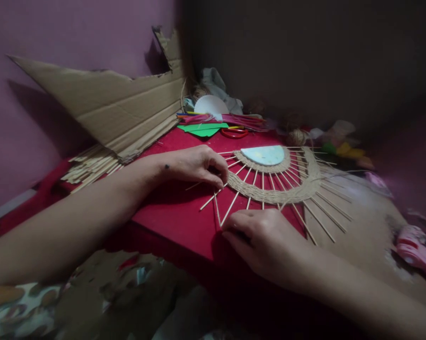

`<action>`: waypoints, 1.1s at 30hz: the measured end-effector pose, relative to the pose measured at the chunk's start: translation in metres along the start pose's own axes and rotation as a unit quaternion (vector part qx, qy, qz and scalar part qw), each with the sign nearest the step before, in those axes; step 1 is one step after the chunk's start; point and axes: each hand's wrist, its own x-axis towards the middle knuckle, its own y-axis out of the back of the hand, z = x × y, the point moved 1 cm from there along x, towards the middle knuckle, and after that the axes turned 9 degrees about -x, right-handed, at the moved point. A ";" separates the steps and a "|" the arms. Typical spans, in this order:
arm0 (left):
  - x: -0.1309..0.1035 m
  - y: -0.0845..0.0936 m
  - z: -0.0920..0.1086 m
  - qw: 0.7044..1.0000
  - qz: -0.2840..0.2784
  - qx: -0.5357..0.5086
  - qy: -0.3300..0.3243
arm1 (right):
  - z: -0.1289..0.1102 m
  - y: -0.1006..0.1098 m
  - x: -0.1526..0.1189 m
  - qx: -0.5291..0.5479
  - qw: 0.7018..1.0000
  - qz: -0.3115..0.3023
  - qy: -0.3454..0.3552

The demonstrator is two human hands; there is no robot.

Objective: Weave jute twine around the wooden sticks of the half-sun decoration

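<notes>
On red tbl cloth [184, 224], L hand [205, 165] pinches edge of woven fan [265, 195], R hand [269, 238] pinching twine [217, 208].

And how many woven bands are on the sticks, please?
2: the inner band, bordering the blue half-disc; the outer band, farther out. The left hand may hide its end.

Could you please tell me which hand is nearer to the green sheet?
Left. The left hand is on the near side of the green sheet, apart from it; the right hand is farther off, closer to the camera and further right.
</notes>
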 end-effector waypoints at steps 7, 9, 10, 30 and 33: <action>-0.001 -0.002 0.009 0.997 -0.051 -0.058 0.006 | -0.003 -0.006 0.000 -0.066 0.997 0.003 0.026; 0.000 -0.003 0.010 0.997 -0.053 -0.058 0.000 | -0.002 -0.009 0.000 -0.087 0.995 0.018 0.051; 0.000 -0.003 0.010 0.997 -0.053 -0.056 -0.002 | -0.001 -0.010 -0.001 -0.103 0.992 0.028 0.069; 0.003 -0.010 0.005 0.989 -0.043 0.074 -0.121 | -0.012 -0.004 -0.022 -0.230 0.954 0.177 0.081; 0.003 -0.012 0.006 0.989 -0.054 0.062 -0.125 | -0.011 -0.007 -0.022 -0.211 0.967 0.139 0.039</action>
